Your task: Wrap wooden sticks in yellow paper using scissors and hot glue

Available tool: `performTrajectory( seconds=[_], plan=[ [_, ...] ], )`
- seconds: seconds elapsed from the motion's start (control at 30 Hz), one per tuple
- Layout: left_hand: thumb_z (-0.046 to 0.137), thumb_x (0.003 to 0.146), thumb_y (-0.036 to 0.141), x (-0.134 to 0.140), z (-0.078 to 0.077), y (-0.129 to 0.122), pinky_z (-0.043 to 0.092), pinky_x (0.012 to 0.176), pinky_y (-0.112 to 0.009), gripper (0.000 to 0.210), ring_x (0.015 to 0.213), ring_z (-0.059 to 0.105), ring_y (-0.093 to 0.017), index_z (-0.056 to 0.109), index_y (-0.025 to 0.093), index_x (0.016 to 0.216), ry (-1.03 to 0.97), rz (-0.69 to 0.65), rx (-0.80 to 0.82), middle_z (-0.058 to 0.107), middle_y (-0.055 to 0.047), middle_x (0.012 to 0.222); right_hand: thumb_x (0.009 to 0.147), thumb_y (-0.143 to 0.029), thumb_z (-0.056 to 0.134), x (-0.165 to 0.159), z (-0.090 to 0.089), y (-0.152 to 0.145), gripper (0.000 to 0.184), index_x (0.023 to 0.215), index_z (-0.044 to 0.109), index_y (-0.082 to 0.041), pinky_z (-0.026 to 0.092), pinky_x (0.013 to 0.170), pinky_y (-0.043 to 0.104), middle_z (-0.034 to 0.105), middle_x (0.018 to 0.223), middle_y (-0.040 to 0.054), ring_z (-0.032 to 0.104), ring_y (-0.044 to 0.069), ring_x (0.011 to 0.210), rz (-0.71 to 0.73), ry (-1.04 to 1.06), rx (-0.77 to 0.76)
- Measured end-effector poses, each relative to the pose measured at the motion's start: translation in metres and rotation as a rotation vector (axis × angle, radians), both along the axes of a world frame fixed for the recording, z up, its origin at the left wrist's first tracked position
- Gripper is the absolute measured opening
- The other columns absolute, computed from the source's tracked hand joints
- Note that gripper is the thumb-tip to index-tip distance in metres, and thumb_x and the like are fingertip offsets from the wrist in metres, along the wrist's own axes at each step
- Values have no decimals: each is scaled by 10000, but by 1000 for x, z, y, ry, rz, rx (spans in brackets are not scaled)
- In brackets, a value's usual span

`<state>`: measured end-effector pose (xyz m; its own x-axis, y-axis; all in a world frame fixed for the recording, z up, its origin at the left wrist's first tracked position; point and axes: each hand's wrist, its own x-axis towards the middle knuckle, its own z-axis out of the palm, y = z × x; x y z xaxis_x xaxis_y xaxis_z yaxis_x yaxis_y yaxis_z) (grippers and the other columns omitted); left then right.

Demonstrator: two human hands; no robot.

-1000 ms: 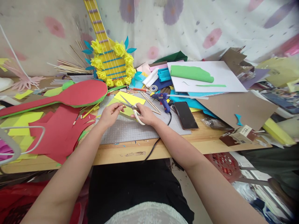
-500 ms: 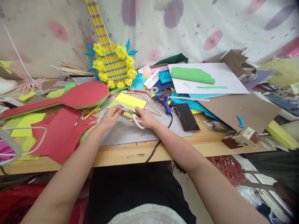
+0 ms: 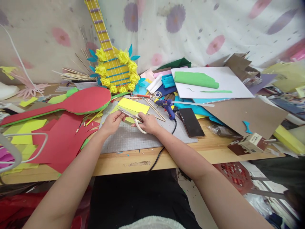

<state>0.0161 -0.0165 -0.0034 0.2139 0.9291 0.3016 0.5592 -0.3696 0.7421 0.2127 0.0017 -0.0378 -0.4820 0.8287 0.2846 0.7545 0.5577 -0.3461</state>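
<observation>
- Right hand (image 3: pixel 150 123): fingers curled about the white handles of the scissors (image 3: pixel 136 121).
- Scissors: held above the grey cutting mat (image 3: pixel 133 140), between the two hands, blades directed leftward and away from the body, tips over the near-left part of the yellow paper (image 3: pixel 133 106).
- Left hand (image 3: pixel 112 123): thumb and forefinger pressed together at the tips, close by the blades. Whether a small piece is pinched there cannot be made out at this size.
- Yellow paper: lying on the mat, just beyond the hands. Thin wooden sticks (image 3: pixel 156 109) lie to its right.
- Glue gun (image 3: pixel 167 105): blue, on its side beyond the right hand, with a pale stick extending from its rear.
- Phone (image 3: pixel 191 122): dark screen upward, partly over the mat's right edge.
- Guitar model (image 3: pixel 116 72): yellow, bordered with yellow paper flowers, upright at the back of the table (image 3: pixel 111 165).
- Left side: red paddle-shaped piece (image 3: pixel 88 99) with green edging; red sheets (image 3: pixel 63 136) nearer the body.
- Right side: white board (image 3: pixel 238 87) carrying a green roll (image 3: pixel 195 79); brown board (image 3: pixel 252 111) nearer.
</observation>
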Motion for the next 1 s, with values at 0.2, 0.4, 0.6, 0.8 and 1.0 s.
performTrajectory(
  seconds=[0.2,0.4,0.6,0.8,1.0],
  plan=[
    [402,835,386,-1,2,-1,420,691,-250,281,707,534,-138,574,181,751,-32,-54,28,579,-8,683,809,-564,427,4,1,1,379,870,464,-192,205,548,233,598,736,22,530,153,656,-60,37,-69],
    [492,793,375,-1,-1,-2,439,666,-254,205,722,560,-142,579,190,782,-41,17,41,621,-16,747,792,-570,443,6,3,1,394,870,442,-185,219,553,234,574,776,25,490,141,663,36,79,-45],
    [497,792,375,-3,-10,2,444,635,-265,199,690,567,-145,564,191,821,-98,11,11,620,-16,741,776,-594,464,5,3,0,424,856,469,-178,241,576,240,594,800,44,516,151,697,90,52,10],
    [471,814,367,-4,-9,4,423,618,-255,218,657,534,-129,559,180,743,-94,-24,46,593,-10,717,768,-620,461,3,0,-1,455,876,497,-179,230,563,242,622,791,51,548,162,681,40,-7,-20],
    [442,828,396,-3,-5,2,411,621,-256,260,655,516,-128,564,179,754,-57,-13,39,591,-12,725,781,-607,457,1,-5,3,429,874,517,-192,232,570,238,626,770,50,548,168,674,-82,-4,-39]
  ],
)
